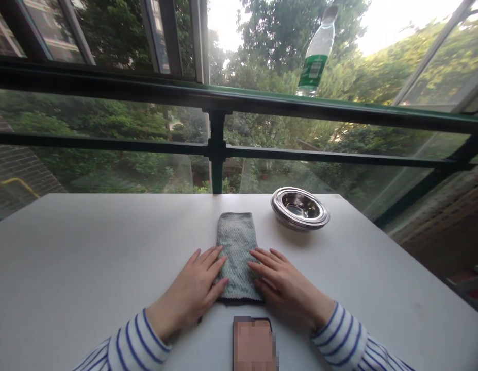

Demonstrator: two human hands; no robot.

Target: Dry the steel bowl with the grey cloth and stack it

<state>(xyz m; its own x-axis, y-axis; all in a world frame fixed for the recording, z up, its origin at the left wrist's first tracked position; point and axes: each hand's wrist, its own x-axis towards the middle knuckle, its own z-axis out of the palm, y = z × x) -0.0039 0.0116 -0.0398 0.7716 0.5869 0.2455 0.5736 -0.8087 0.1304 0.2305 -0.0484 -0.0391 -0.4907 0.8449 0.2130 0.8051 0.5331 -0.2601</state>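
A grey folded cloth (237, 242) lies lengthwise in the middle of the white table (87, 247). My left hand (194, 291) rests flat beside its left edge, fingers stretched out and fingertips on the cloth's near part. My right hand (287, 283) lies flat on the other side, fingers spread and touching the cloth's right edge. Neither hand holds anything. Both wrists wear blue-striped white sleeves.
A shiny steel bowl (299, 207) stands at the back right of the table. A phone (254, 342) lies at the near edge between my arms. A plastic bottle (318, 51) stands on the green window railing (339, 111) behind the table.
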